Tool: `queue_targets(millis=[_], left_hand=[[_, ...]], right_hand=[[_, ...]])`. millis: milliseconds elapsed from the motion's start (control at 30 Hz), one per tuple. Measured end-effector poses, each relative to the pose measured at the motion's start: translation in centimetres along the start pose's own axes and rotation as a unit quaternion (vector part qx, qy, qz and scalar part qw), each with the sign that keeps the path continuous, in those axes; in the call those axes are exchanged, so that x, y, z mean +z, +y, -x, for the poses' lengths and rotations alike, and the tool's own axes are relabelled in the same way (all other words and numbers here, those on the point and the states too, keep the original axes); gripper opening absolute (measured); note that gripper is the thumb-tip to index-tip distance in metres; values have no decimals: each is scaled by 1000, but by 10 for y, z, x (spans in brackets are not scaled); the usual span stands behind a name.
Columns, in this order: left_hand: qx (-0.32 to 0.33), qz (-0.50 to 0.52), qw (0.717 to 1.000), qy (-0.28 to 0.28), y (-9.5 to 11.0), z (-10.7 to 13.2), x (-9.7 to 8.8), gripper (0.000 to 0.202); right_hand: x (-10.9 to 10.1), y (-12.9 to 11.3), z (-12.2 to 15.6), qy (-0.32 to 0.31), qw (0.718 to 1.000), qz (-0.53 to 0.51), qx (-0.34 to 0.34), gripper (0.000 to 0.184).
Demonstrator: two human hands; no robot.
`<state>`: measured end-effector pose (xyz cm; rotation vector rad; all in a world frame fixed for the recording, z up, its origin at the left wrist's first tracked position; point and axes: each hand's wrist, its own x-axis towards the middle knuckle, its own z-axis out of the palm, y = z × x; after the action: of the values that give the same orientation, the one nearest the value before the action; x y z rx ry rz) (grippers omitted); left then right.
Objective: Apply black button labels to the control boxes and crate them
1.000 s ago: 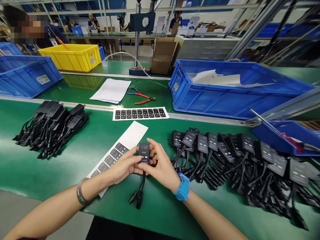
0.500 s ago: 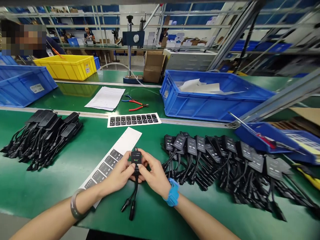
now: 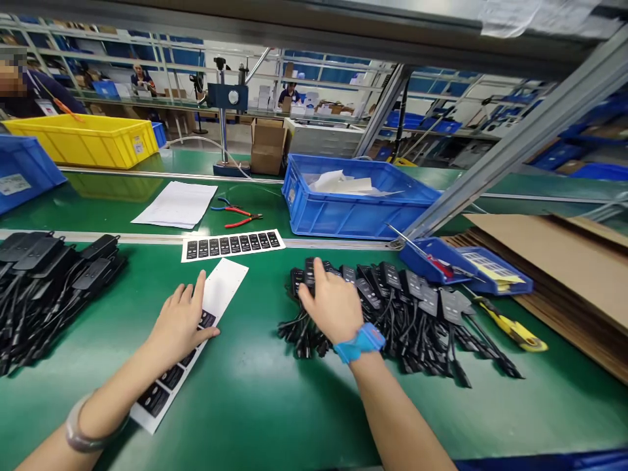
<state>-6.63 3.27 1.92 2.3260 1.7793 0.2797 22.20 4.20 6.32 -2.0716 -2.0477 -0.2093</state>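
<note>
My left hand (image 3: 180, 319) is over a white strip of black labels (image 3: 224, 282), its fingers stretched out and its thumb apart at the strip's edge. Part of the strip is bare white backing; several black labels show along its lower half. My right hand (image 3: 337, 306) reaches over the left end of a row of small black cabled control boxes (image 3: 390, 276). Its index finger and thumb are spread near a control box (image 3: 310, 269), while its other fingers are partly hidden. Nothing shows held in either hand.
Another pile of black cabled boxes (image 3: 53, 281) lies at left. Behind are a second label strip (image 3: 233, 245), pliers (image 3: 244, 216), papers (image 3: 175, 204) and a blue bin (image 3: 353, 212). A yellow-handled cutter (image 3: 510, 327) and stacked cardboard (image 3: 564, 261) lie at right, beside a slanted metal post (image 3: 490, 163).
The cabled control box that both hands held has left them. My right hand has moved right to the row, my left hand left onto the label strip. The view has turned right.
</note>
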Motion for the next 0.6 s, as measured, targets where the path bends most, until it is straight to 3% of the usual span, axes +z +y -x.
queue_targets(millis=[67, 133, 233, 300, 367, 467, 533, 600], left_hand=[[-1, -69, 997, -18, -1, -1, -3, 101], [2, -88, 996, -31, 2, -1, -6, 98], [-22, -56, 998, -17, 3, -3, -7, 97], [-37, 34, 999, 0, 2, -6, -5, 87], [-41, 179, 983, 9, 1, -9, -2, 66], [-53, 417, 907, -5, 8, -9, 3, 39], [-82, 548, 831, -46, 16, -8, 5, 37], [-110, 643, 751, -105, 23, -6, 6, 42]], right_hand=[[-2, 9, -4, 26, 996, 74, 37, 48], [1, 7, -2, 65, 996, 66, 15, 43], [12, -15, 9, 66, 985, -105, -118, 38], [19, -34, 22, 22, 944, -261, -199, 34], [26, -52, 34, -19, 895, -384, -226, 30], [34, -69, 49, -32, 852, -474, -222, 17], [38, -75, 54, -12, 850, -474, -229, 8], [41, -78, 55, 26, 869, -426, -251, 6]])
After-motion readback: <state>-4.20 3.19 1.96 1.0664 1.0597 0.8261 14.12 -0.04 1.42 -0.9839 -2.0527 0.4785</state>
